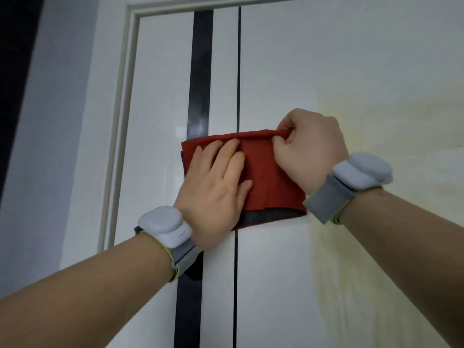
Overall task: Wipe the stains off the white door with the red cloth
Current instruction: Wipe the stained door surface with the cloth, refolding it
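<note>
Flat against the white door (288, 71), my left hand (216, 187) presses the red cloth (266, 177) with straight fingers held close together. That cloth lies with its long axis running sideways, across the thin dark groove (238, 71) (a darker underside shows along the bottom edge). My right hand (311, 149) pinches its upper right corner.

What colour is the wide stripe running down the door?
Black and glossy; the stripe shows clearly in the head view.
</note>
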